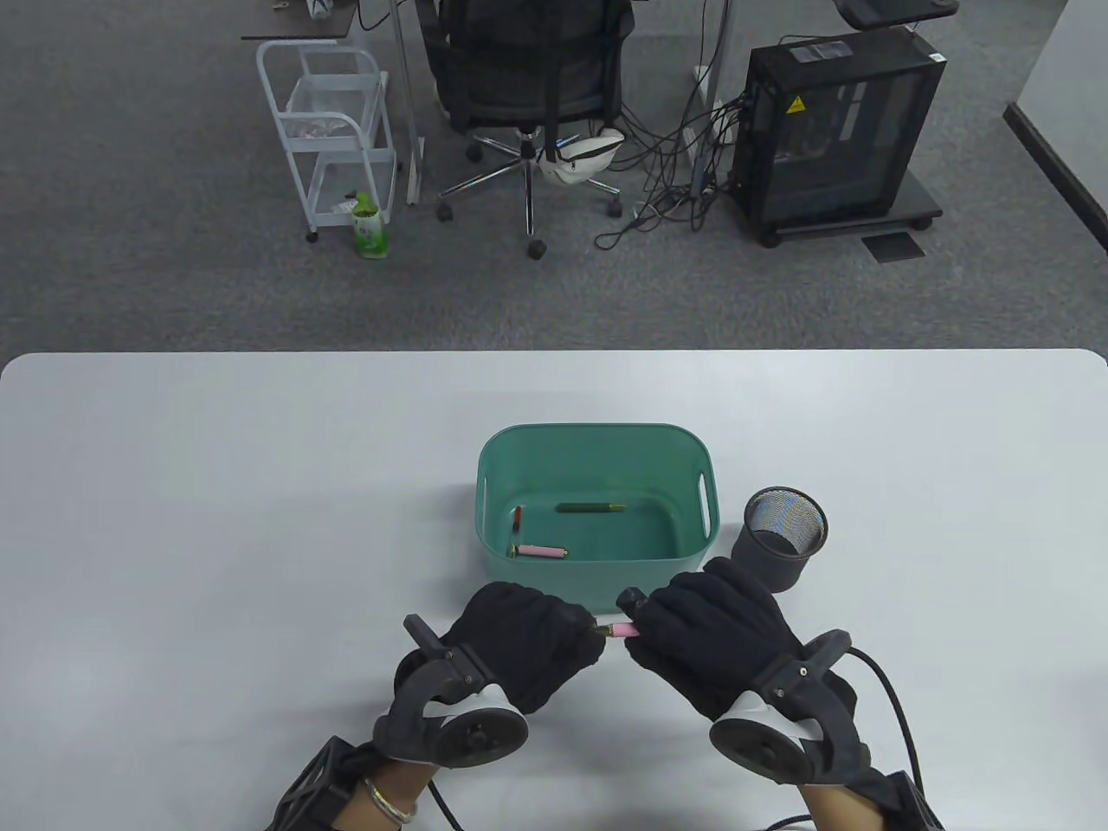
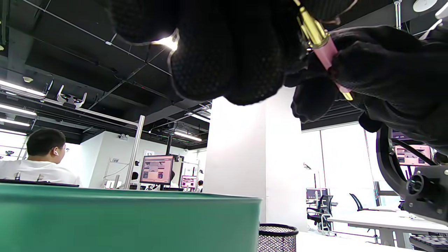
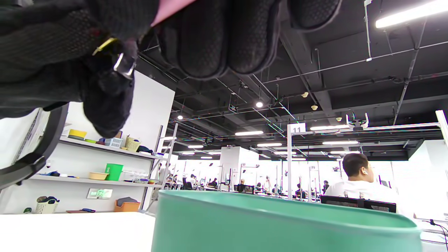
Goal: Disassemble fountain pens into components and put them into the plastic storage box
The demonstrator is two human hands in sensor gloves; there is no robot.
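Black knit gloves cover both of your hands, which meet at the 6 o'clock edge of the table (image 1: pixel 173 485), just in front of the green plastic storage box (image 1: pixel 597 437). Your left hand (image 1: pixel 519 645) curls its fingers round the gold-trimmed end of a pink pen section (image 1: pixel 620 630); the left wrist view shows a gold collar emerging from that fist. To its right, your right hand (image 1: pixel 718 632) closes on the pink body of the same piece, its fingers wrapped over it. Only a short pink length shows between the two fists.

The section's long axis runs from 9 o'clock to 3 o'clock, level with the table, so the two grips oppose each other along that line. Any separation will likely have to follow this axis, by twisting or pulling the hands apart. The box lies at 12 o'clock from the held piece, roughly equally near to both hands.

Inside the box lie a pink part (image 1: pixel 541 551), a small red-and-dark part (image 1: pixel 518 519) and a dark green part (image 1: pixel 589 508). At about 2 o'clock from the hands stands a black mesh cup (image 1: pixel 783 537).
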